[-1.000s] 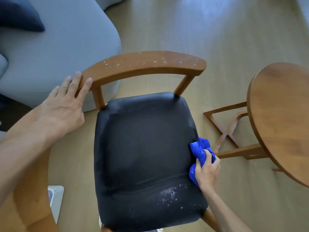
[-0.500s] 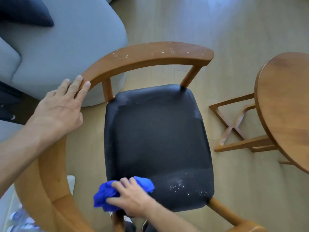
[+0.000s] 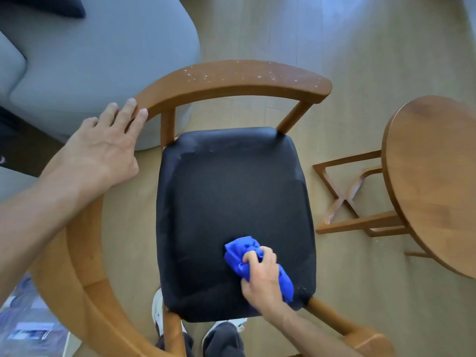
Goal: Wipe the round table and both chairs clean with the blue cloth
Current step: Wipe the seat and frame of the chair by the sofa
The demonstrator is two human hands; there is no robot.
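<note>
A wooden chair with a black padded seat (image 3: 226, 202) stands below me. Its curved wooden backrest rail (image 3: 244, 78) carries white crumbs along the top. My right hand (image 3: 262, 279) grips the bunched blue cloth (image 3: 240, 253) and presses it on the seat's near right part. A few white specks lie by the seat's near right corner. My left hand (image 3: 103, 150) rests flat with straight fingers on the left end of the rail. The round wooden table (image 3: 435, 181) stands at the right.
A grey sofa (image 3: 90, 60) with a dark cushion fills the upper left. The table's wooden cross base (image 3: 347, 199) sits on the pale wood floor right of the chair. My feet in white shoes (image 3: 157, 305) show under the seat's near edge.
My right hand has swept the cloth from the seat's right edge to the near left corner, then back to the near right part. The crumb patch there is mostly gone. My left hand stayed put.
</note>
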